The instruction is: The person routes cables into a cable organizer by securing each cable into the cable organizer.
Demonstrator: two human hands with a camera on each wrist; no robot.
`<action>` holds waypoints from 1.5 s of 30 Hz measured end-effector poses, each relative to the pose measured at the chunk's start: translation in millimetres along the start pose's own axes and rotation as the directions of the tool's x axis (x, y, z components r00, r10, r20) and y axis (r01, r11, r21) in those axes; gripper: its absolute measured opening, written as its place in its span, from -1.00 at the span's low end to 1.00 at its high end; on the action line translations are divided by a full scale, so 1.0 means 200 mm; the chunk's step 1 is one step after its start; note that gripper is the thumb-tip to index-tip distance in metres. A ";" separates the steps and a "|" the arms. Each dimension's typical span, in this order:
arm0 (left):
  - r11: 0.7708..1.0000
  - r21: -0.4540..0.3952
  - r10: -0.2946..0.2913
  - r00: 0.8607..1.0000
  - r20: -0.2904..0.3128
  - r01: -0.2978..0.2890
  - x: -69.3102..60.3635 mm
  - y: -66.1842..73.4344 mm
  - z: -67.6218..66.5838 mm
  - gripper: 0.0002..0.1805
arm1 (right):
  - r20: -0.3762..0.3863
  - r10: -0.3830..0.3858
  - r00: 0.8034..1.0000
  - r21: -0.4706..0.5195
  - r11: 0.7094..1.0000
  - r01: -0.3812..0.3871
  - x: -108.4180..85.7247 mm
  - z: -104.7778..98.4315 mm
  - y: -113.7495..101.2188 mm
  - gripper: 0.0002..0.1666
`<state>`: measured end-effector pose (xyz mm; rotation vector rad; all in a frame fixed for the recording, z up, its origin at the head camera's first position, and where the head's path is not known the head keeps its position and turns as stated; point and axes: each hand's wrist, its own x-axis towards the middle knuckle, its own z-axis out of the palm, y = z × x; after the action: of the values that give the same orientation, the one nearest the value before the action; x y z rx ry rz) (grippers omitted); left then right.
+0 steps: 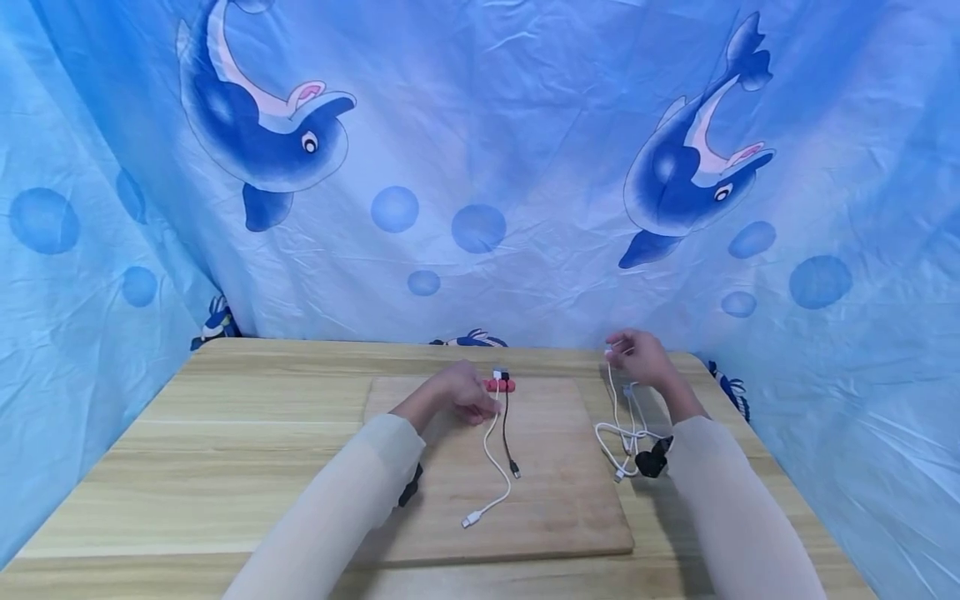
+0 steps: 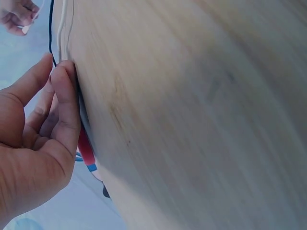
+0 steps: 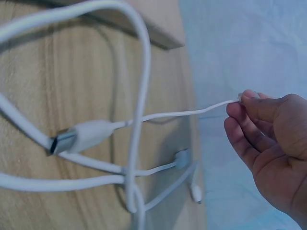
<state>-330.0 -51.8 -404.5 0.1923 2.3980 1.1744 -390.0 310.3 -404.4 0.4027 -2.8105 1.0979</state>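
At the right of the head view, my right hand (image 1: pixel 641 360) pinches the end of a thin white charging cable (image 1: pixel 615 396) between thumb and fingertips, lifted above the table. Other white cable (image 3: pixel 139 96) lies looped below it, a metal-tipped plug (image 3: pixel 91 136) showing in the right wrist view. My left hand (image 1: pixel 467 393) is low over the wooden board (image 1: pixel 558 492), fingers bent loosely, thumb apart from the index. Its fingertips are beside a white cable (image 1: pixel 490 450), contact unclear. That cable and a short black cable (image 1: pixel 506 429) run from a small red holder (image 1: pixel 510 386).
The board rests on a wood-grain table (image 1: pixel 225 433). A blue dolphin-print curtain (image 1: pixel 480 167) closes off the back and sides. Black wrist devices (image 1: pixel 652 458) sit under both forearms, the right one close to the looped cables.
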 end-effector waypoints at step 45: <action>0.906 -0.357 0.232 0.972 -0.035 -0.229 -0.05 0.11 -0.01 -0.80 | -0.183 -0.310 0.933 0.140 0.931 0.337 -0.17 -0.14 -0.61 -0.73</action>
<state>-324.5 -43.0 -383.3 0.3687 2.1460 1.6925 -324.1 250.5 -309.5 0.7308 -2.4078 1.2317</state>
